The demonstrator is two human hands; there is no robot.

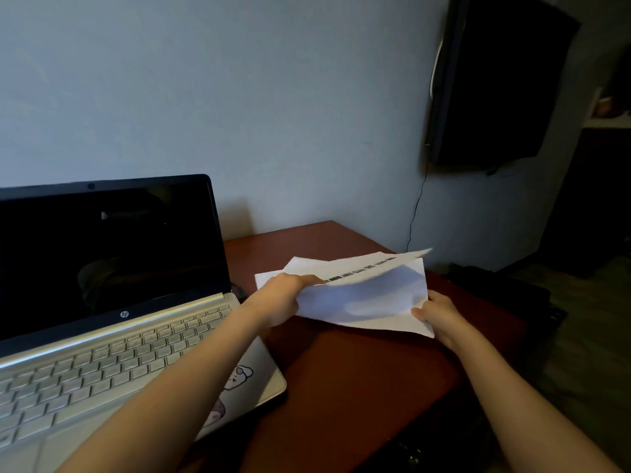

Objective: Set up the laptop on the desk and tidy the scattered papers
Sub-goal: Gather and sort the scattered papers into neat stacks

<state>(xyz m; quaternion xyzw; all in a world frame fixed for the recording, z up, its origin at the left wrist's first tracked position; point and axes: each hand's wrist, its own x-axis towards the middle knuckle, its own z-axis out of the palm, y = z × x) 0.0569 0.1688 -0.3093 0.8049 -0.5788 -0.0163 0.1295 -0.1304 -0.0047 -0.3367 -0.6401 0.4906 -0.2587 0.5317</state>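
Note:
A silver laptop [112, 339] stands open on the left of the reddish-brown desk [358, 377], its screen dark. To its right I hold a loose bundle of white papers [365, 295] just above the desk. My left hand [283, 298] grips the papers' left edge, with the thumb on top. At the lower right corner of the sheets, my right hand [440, 319] pinches them. The top sheet is lifted and blurred, with a line of dark print along it. One sheet's corner sticks out behind my left hand.
A dark flat screen [495, 80] hangs on the wall at the upper right, with a thin cable [415, 213] running down from it. Dark bags [502, 288] lie on the floor beyond the desk's right edge. Stickers [235, 380] mark the laptop's palm rest.

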